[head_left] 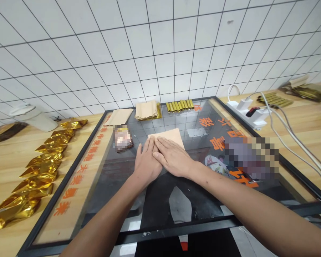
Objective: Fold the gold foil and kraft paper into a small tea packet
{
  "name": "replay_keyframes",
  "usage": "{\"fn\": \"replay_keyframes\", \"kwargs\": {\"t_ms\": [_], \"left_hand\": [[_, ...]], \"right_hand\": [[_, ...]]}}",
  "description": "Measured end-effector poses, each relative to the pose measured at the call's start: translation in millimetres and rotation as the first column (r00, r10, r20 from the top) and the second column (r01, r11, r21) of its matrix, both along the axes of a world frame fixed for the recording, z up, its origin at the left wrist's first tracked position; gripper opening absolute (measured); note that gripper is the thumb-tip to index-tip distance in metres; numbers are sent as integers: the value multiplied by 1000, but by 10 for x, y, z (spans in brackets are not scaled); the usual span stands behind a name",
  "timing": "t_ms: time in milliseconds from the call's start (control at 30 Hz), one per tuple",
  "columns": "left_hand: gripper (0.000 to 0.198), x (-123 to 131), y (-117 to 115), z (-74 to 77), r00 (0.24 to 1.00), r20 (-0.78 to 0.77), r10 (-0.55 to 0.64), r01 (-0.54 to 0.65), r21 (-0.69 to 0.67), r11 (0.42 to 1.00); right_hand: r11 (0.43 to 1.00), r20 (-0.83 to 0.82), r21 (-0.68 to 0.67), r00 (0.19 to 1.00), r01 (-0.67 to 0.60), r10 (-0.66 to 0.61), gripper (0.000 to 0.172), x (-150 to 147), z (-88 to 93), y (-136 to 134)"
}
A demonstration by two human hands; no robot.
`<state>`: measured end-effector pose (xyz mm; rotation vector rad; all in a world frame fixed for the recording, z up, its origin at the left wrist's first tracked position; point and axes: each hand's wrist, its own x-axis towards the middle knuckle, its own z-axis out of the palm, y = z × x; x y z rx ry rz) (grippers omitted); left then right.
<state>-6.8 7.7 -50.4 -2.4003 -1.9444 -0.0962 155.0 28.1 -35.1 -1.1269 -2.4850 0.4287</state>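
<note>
Paper (176,135), far edge exposed | left fingers (147,145), right fingers (165,143): flattened, gripping nothing | room rightward on glass (197,149)

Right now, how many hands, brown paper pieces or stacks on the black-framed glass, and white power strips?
Bare left hand and right hand: 2
Flat brown paper pieces or stacks: 3
White plastic power strip: 1
Total: 6

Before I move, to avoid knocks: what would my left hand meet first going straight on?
Past the brown paper beneath its fingertips, your left hand likely meets the brown stack; depth is unclear.
</note>
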Motion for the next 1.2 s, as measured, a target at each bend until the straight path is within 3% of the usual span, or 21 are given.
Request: {"fn": "replay_keyframes", "kwargs": {"t_ms": [100, 633, 833, 967, 1200], "left_hand": [[65, 21, -3, 12, 1000, -8, 13, -13, -5, 1000], [55, -114, 9, 16, 998, 56, -13, 10, 58, 998], [51, -47, 204, 65, 972, 153, -180, 148, 196, 969], [50, 36, 394, -43, 921, 263, -286, 235, 210, 949], [54, 2, 455, -272, 924, 269, -272, 212, 232, 949]], "right_hand": [[999, 26, -33, 999, 36, -35, 73, 9, -52, 28], [972, 211, 122, 951, 203, -225, 66, 130, -165, 178], [970, 217, 128, 948, 208, -232, 67, 110, -168, 171], [971, 230, 115, 945, 209, -231, 67, 109, -152, 179], [969, 257, 110, 935, 221, -243, 65, 83, -84, 155]]}}
